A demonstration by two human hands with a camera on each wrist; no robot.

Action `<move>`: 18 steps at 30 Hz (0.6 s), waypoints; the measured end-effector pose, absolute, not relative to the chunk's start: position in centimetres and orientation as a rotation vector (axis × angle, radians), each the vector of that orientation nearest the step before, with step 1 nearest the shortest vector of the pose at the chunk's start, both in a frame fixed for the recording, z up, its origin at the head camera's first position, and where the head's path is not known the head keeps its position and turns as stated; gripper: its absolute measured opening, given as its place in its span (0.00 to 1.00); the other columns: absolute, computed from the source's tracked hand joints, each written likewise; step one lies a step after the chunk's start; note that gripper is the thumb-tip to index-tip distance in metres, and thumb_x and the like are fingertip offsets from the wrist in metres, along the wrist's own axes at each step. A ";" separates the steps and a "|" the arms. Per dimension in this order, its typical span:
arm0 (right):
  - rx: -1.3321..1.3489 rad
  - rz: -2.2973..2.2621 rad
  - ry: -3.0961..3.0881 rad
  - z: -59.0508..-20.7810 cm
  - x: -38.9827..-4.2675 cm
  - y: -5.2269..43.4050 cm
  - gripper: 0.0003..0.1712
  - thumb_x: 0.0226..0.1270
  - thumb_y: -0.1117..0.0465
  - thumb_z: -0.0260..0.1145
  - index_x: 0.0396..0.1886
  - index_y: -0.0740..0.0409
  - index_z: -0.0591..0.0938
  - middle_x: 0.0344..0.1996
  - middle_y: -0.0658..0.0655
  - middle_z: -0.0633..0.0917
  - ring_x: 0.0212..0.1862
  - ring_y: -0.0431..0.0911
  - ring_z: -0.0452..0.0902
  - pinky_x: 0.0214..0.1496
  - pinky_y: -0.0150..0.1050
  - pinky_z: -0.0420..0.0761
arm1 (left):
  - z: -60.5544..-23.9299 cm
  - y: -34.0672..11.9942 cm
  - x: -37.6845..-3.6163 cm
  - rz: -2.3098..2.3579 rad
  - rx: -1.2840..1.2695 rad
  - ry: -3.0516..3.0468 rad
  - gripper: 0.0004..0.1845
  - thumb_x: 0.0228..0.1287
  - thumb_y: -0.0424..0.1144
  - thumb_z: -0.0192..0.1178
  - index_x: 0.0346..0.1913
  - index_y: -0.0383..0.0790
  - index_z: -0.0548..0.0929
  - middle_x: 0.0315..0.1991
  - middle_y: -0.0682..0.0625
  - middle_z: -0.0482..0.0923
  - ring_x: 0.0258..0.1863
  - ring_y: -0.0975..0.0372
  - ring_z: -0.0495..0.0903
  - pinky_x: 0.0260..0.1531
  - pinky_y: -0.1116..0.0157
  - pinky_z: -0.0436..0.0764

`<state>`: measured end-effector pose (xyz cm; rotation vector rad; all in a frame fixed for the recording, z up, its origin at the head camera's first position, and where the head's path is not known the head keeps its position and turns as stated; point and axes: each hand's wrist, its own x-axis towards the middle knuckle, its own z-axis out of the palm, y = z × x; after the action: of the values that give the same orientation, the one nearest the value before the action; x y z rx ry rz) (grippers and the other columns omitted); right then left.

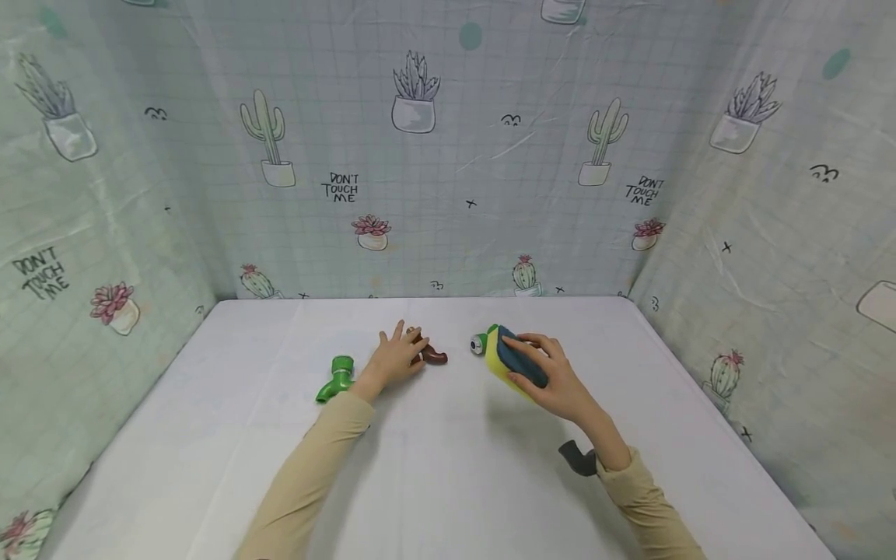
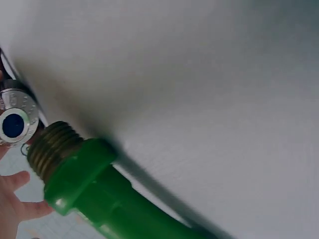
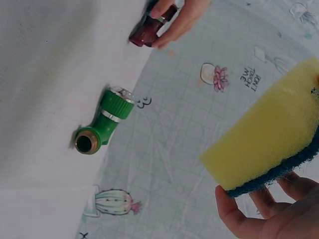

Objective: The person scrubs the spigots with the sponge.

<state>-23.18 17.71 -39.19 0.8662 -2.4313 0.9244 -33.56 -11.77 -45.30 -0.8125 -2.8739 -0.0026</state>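
Near the tabletop's [image 1: 210, 435] far edge, the left hand [image 1: 395, 359] pinched a brown fitting [image 1: 434, 357] while the right hand [image 1: 553, 377] gripped a sponge [image 1: 514, 362] beside a green fitting [image 1: 481, 343], which a careless sweep could roll away.

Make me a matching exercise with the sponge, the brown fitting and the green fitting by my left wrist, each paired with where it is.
1 sponge
2 brown fitting
3 green fitting

A lying free on the table
B held by the right hand
C held by the left hand

Pairs: 1-B, 2-C, 3-A.
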 end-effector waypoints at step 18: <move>0.863 0.929 -2.452 -39.4 -23.1 17.8 0.28 0.57 0.57 0.65 0.59 0.43 0.70 0.56 0.55 0.69 0.52 0.47 0.61 0.45 0.48 0.73 | -45.7 -11.1 -33.3 0.229 -0.873 -2.896 0.24 0.65 0.39 0.50 0.61 0.34 0.64 0.63 0.37 0.61 0.59 0.39 0.63 0.49 0.44 0.74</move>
<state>-23.14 17.78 -39.35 0.8633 -2.4519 0.9290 -33.26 -11.10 -45.68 -0.8730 -2.8965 0.2292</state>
